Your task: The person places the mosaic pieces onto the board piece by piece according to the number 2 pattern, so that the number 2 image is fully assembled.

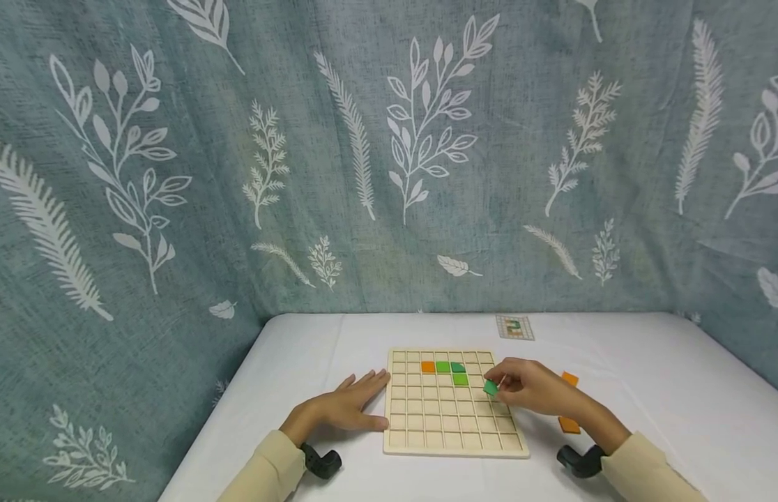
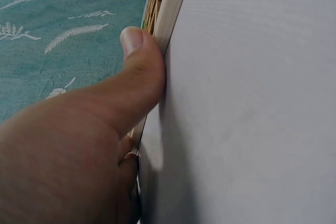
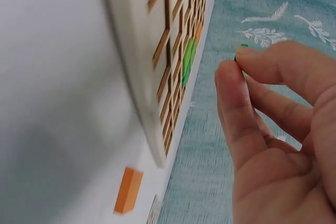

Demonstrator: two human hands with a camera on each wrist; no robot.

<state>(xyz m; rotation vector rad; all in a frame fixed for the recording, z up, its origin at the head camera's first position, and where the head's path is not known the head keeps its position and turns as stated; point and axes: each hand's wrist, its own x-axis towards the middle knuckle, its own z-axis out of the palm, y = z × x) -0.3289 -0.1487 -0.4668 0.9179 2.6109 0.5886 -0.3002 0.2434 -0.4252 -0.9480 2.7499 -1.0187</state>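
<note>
We saw the right hand [image 1: 528, 385] pinching a green tile [image 1: 491, 388] above the grid board [image 1: 415, 422]; left hand [image 1: 346, 406] spread, touching board's left edge; tile seemed light, stiff, best gripped by edges.

A white table [image 1: 314, 348] bears board [image 1: 454, 452], card [image 1: 515, 328], orange tiles [image 1: 569, 425].

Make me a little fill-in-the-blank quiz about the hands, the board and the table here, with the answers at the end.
1. The right hand pinches a small tile whose colour is ____.
2. The left hand rests against the board's ____ edge, as the head view shows it.
3. Among the green tiles lying on the board, the odd one out is coloured ____.
4. The tablecloth under the board is ____.

Missing words: green; left; orange; white.
</note>
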